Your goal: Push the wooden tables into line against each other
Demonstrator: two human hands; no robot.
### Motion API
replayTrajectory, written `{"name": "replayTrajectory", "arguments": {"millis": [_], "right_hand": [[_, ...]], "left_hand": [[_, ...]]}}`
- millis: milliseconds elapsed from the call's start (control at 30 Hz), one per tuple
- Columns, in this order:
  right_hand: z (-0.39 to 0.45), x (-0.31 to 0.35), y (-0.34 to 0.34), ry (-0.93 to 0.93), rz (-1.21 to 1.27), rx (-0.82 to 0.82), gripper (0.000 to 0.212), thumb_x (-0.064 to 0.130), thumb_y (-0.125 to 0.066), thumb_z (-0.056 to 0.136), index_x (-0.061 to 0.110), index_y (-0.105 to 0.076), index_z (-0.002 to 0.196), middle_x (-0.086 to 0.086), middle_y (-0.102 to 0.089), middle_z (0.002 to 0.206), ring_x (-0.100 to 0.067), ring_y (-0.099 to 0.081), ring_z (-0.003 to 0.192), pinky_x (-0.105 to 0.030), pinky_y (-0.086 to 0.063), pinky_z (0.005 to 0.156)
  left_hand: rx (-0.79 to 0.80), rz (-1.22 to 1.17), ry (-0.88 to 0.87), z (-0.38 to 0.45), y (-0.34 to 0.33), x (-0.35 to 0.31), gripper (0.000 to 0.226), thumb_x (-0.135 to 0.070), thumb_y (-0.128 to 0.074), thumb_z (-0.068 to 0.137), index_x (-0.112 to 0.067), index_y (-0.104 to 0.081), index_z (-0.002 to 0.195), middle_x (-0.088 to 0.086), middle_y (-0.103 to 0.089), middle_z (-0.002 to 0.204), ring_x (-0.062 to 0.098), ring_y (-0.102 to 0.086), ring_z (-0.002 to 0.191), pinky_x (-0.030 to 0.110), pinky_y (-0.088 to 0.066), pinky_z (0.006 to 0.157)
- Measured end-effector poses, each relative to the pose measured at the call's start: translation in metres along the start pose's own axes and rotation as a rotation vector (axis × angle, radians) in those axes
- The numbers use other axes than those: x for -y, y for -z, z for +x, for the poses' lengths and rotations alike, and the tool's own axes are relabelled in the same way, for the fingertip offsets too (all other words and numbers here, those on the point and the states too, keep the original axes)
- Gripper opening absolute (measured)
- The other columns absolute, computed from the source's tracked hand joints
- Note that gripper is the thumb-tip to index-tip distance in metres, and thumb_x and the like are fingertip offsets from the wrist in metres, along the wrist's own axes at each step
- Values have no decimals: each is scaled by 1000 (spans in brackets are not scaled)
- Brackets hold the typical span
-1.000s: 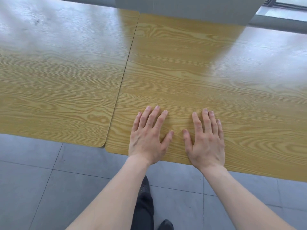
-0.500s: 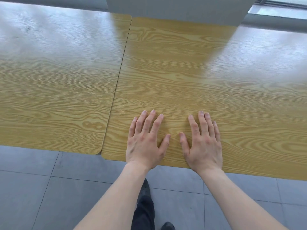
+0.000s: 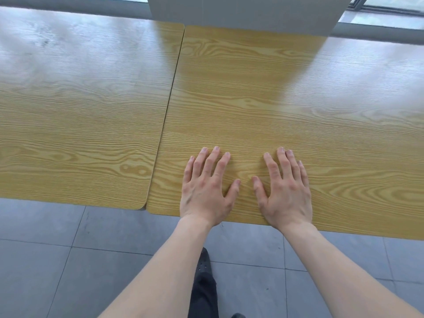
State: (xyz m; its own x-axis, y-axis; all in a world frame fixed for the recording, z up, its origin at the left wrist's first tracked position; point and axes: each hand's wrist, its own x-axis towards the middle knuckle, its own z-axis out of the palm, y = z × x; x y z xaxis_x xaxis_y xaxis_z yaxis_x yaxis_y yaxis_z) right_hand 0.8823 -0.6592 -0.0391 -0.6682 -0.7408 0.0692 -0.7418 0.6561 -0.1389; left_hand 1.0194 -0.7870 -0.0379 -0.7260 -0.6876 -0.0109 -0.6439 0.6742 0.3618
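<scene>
Both hands, left hand (image 3: pixel 205 191) and right hand (image 3: pixel 286 191), lie flat with fingers straight, pressing the right desk (image 3: pixel 263 92), which sits snug beside the left desk (image 3: pixel 80 106). Near edges look slightly stepped; palms could slip on that glossy top, or one overshoots.

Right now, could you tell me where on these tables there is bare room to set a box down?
The left table shows bare wood up to the seam. The right table is bare beyond the fingertips and rightward. Only its near edge is taken: the left hand and right hand press flat there.
</scene>
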Motion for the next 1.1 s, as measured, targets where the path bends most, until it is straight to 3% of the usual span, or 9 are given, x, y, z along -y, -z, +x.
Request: {"name": "replayTrajectory", "arguments": {"millis": [733,933,1033,1100], "right_hand": [[5,0,8,4,-20,61,67,57,-28,101,19,-33,156,-13,-22,167,-29,-11,157,-49,-14,126],[17,14,34,-45,-55,267,68,57,-27,102,21,-22,160,-12,-10,169,-27,-1,157,-45,-10,127],[27,20,60,-73,-15,422,69,54,-32,103,23,-14,161,-9,0,170,-24,6,157,-41,-8,127],[33,22,79,-96,9,516,67,52,-37,103,24,-18,161,-7,-4,170,-24,0,157,-41,-14,125]], "left_hand": [[53,2,-33,5,6,-1,66,-64,-27,99,-36,-22,158,-10,-15,168,15,2,157,43,-1,127],[186,11,-33,14,33,0,65,-65,-25,99,-38,-19,158,-12,-10,169,13,6,156,39,5,127],[274,-8,-44,21,54,-2,63,-64,-26,100,-38,-22,157,-13,-11,169,12,3,156,37,-2,127],[315,-24,-27,25,69,-1,62,-64,-29,100,-38,-26,156,-14,-17,167,12,-6,156,36,-7,126]]}}
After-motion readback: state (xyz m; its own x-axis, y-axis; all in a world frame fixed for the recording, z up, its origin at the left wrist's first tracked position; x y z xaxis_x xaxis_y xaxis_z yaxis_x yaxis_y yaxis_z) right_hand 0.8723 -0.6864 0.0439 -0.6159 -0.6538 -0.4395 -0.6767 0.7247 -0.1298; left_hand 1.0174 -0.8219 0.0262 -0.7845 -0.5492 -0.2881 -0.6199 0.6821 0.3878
